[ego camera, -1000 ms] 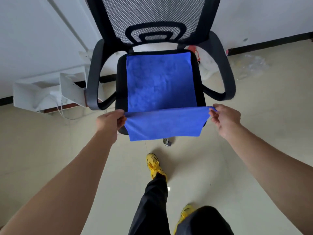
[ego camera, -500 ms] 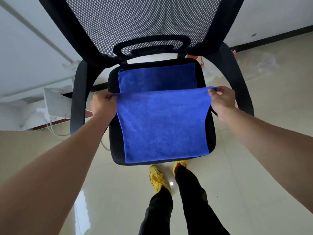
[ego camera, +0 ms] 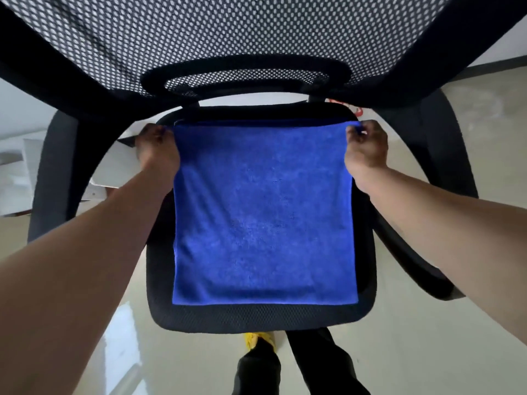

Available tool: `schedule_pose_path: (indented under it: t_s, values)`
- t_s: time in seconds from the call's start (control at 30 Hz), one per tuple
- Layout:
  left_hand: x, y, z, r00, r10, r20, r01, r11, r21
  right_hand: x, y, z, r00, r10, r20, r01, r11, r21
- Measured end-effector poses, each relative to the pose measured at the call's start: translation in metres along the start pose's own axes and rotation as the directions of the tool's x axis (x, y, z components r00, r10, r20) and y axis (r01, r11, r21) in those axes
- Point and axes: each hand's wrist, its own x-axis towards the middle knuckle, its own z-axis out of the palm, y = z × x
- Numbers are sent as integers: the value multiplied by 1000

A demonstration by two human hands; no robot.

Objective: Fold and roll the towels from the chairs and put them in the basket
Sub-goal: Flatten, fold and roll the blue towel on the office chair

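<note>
A blue towel [ego camera: 263, 215] lies folded in half on the black seat [ego camera: 256, 316] of an office chair, its fold along the seat's front edge. My left hand [ego camera: 156, 148] pinches the towel's far left corner and my right hand [ego camera: 366, 145] pinches the far right corner. Both hands sit at the back of the seat, just under the mesh backrest [ego camera: 242, 38]. The doubled edge runs straight between them. No basket is in view.
Black armrests curve on the left [ego camera: 54, 178] and right [ego camera: 445, 166] of the seat. White shelving [ego camera: 14, 178] stands by the wall at the left. My legs and a yellow shoe [ego camera: 258, 339] are on the pale tiled floor below the seat.
Both hands carried the towel's near edge from the seat's front up and over to the back edge, folding the towel in half. The view moved closer to the chair.
</note>
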Motion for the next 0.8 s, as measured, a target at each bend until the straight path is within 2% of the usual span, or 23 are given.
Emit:
schedule_pose_path:
  t_s: [0.23, 0.4, 0.53, 0.63, 0.73, 0.8]
  values:
    - [29, -9, 16, 995, -83, -49, 88, 991, 97, 20, -9, 11, 1000, 4, -14, -7, 980, -199]
    - [32, -10, 24, 987, -44, -157, 70, 984, 165, 31, -7, 18, 999, -1, -53, -14, 958, -287]
    - [21, -10, 14, 983, -43, -179, 69, 987, 142, 19, -8, 15, 999, -43, -22, 34, 951, -306]
    - [-19, -22, -4, 977, 164, -135, -119, 950, 290, -15, -1, 3, 979, -205, -18, 181, 897, -404]
    - [-86, -44, -15, 924, 380, 49, -371, 855, 362, -74, 20, 0, 855, -513, 79, 498, 768, -404]
    - [-120, -64, -16, 869, 450, 206, -495, 791, 360, -113, 35, 7, 840, -491, 230, 540, 794, -279]
